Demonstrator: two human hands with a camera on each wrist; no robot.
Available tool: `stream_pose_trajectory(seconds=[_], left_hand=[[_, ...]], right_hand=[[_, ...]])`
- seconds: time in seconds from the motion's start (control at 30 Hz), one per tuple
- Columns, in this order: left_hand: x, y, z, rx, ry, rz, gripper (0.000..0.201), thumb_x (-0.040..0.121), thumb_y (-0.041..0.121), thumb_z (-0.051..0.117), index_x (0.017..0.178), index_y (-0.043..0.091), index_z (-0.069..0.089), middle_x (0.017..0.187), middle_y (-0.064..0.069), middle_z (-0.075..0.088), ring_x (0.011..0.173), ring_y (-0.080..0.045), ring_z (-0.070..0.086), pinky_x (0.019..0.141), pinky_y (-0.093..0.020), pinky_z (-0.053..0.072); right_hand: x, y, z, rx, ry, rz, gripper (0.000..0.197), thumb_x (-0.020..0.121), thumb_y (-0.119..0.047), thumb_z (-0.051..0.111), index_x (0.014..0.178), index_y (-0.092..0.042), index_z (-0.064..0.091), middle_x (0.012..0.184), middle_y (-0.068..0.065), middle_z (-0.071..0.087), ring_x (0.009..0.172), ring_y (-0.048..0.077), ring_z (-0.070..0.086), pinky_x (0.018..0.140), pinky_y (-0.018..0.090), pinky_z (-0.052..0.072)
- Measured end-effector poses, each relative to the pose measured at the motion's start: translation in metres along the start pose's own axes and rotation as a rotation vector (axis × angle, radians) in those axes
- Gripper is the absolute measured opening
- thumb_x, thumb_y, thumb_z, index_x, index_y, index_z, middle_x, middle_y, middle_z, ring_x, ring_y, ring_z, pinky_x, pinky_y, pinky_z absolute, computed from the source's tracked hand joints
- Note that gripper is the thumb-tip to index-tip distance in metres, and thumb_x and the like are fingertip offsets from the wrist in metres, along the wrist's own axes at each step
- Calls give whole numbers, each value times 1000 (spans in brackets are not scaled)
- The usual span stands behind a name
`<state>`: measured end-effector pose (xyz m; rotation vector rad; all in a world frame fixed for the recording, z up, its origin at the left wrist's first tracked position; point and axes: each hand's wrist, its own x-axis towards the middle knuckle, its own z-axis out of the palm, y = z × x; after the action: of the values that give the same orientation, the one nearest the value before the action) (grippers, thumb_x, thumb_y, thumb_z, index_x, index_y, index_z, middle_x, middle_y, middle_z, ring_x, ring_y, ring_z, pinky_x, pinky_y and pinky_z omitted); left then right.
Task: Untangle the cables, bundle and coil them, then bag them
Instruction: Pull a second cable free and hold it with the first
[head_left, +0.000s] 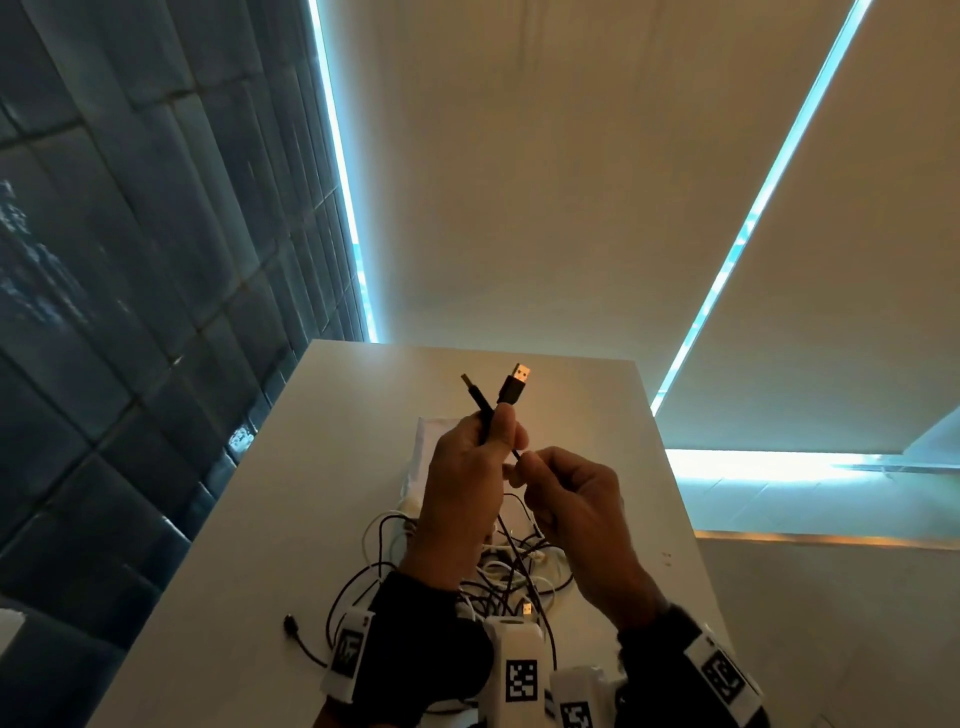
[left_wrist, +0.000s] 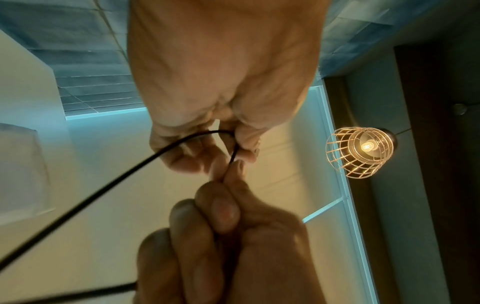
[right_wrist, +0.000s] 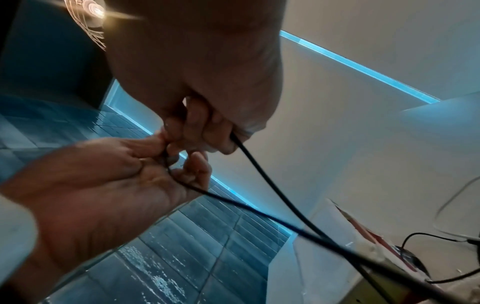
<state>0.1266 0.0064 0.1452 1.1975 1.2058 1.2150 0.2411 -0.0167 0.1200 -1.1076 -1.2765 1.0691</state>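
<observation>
1. Closest to my head camera, at the bottom edge, my two wrist cameras (head_left: 521, 670) with their square code tags, strapped over black cuffs.
2. Just past them, the tangle (head_left: 498, 577) of black and white cables lies on the white counter (head_left: 249, 545), loops crossing every which way, one loose black end (head_left: 289, 623) trailing off to the left.
3. Both hands are lifted above that pile, close together, fingertips nearly touching.
4. My left hand (head_left: 462, 483) is clamped on a black cable (head_left: 485, 415): thumb and fingers curled round it, with two USB plugs sticking up above my knuckles, the wide plug (head_left: 515, 384) on the right showing its metal mouth, the other plug (head_left: 470, 384) leaning left and seen edge-on.
5. My right hand (head_left: 569, 512) pinches the same thin black cable just below the left thumb, the other fingers curled in.
6. From the left wrist view, the cable arcs in a tight bend between the two hands, then sweeps away down-left.
7. From the right wrist view, two black strands run from my hands down toward the counter, crossing on the way.
8. Beyond my hands on the counter, a pale flat bag (head_left: 423, 452), partly hidden behind the left hand.
9. A caged lamp (left_wrist: 361, 152) glows above.
</observation>
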Motion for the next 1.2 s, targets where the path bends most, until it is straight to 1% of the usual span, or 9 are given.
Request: stream_pose_trajectory(seconds=[0.1,0.2,0.27,0.33,0.4,0.63,0.93,1.03,1.2], left_hand=[[0,6,-7,-141,-61,-4,42,101,37,32,73,11,49,67,-11,66,78,-23,73,76,-33,58],[4,13,-15,-229,34,10,45,101,41,32,69,12,46,43,4,40,42,-14,51,63,-36,53],[6,18,-23,-293,87,17,45,100,42,34,66,14,44,43,8,31,39,-9,29,48,-28,33],[7,24,-29,-304,72,32,45,100,41,33,65,15,42,44,9,29,41,-8,21,47,-29,17],[5,28,-34,-323,31,33,43,102,37,31,67,14,41,46,9,28,44,-9,19,50,-33,12],[2,29,-56,-486,0,-3,35,100,31,34,75,13,49,55,4,24,49,-10,19,51,-28,15],[6,27,-86,-661,154,63,39,102,28,32,67,17,46,50,7,25,41,-6,19,43,-23,15],[8,27,-89,-608,187,25,40,103,29,33,68,17,47,48,6,27,38,-6,21,41,-22,16],[4,24,-73,-426,187,-25,35,104,29,33,76,14,48,52,0,40,38,-9,30,37,-21,26]], right_hand=[[4,12,-2,-14,-63,-38,27,96,-15,52,77,-5,69,51,-8,48,45,5,36,44,16,32],[4,28,-1,-83,-164,-16,26,96,-9,53,73,-3,64,50,-12,49,46,0,39,48,11,32],[4,40,2,-75,-204,51,26,96,-8,52,74,0,63,50,-13,50,48,-2,42,50,9,34],[4,53,5,-32,-219,123,25,96,-6,51,75,1,61,51,-13,50,48,-3,44,50,8,35],[7,69,7,-30,-212,152,23,96,-6,52,76,1,61,55,-12,49,52,-3,44,51,9,35],[10,122,6,-148,-146,253,30,95,-4,53,66,-6,61,54,-10,47,51,1,41,51,16,34],[16,140,7,-150,-138,373,37,94,-6,55,58,-14,63,56,-6,57,57,8,54,55,19,44],[23,116,8,-173,-19,373,30,93,-14,55,66,-4,64,49,-5,47,48,10,40,47,22,32],[44,31,12,265,8,244,24,97,-14,49,83,-1,63,55,1,25,47,13,15,41,22,14]])
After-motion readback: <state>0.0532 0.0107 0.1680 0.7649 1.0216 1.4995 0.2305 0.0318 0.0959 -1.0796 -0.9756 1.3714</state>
